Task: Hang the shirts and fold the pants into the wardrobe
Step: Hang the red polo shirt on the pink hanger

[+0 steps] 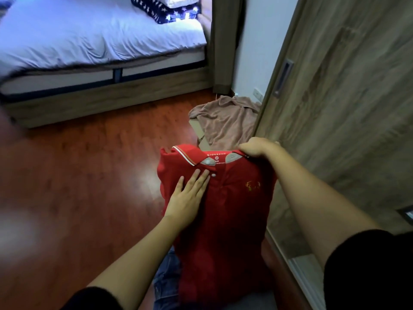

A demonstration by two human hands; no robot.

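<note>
Red shirt held up, right hand grasping its shoulder at 1 o'clock, left hand flat on the chest, fingers straight, wardrobe door at 3 o'clock
</note>
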